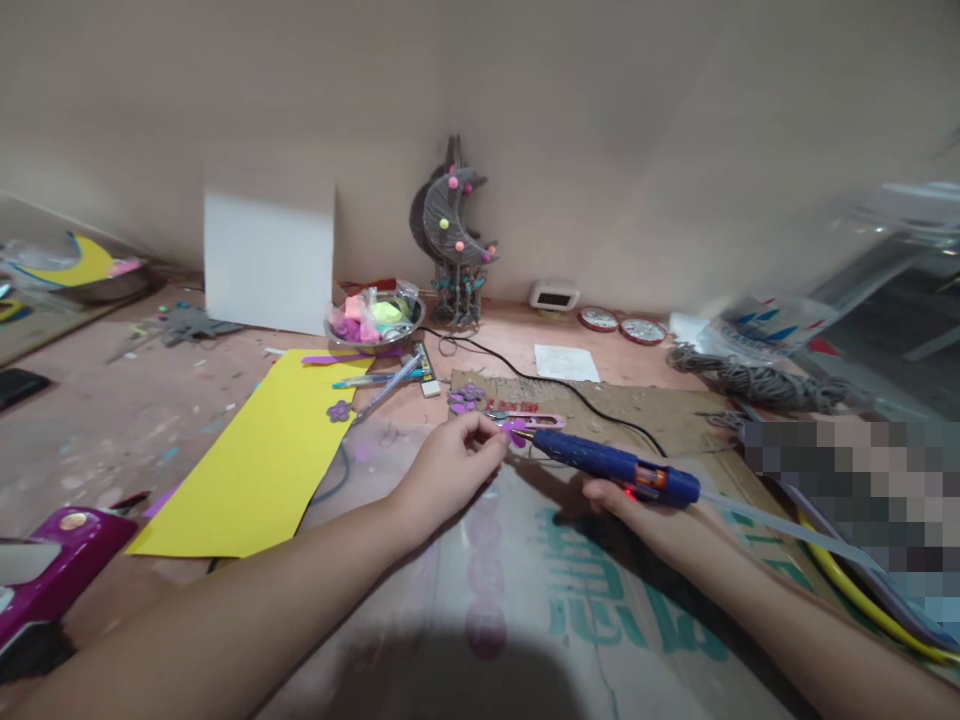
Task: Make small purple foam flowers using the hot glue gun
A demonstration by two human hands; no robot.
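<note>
My right hand (628, 503) is wrapped round a blue glue gun (615, 464) with an orange trigger and a red light. Its nozzle points left at a small purple paper flower (514, 431). My left hand (454, 463) pinches that flower at its edge, fingers closed, over a sheet of cardboard (660, 415). More purple flowers (465, 397) lie on the cardboard just beyond, next to small pink scissors (534, 417). The gun's black cord (525, 368) runs back toward the wall.
A yellow paper sheet (255, 460) lies at left with a purple flower (339, 410) and pens (382, 385) on it. A metal bowl (373, 322) of coloured bits, a moon ornament (454, 235), white card (268, 262), grey cord (750, 378) and a magenta tool (52, 570) surround the workspace.
</note>
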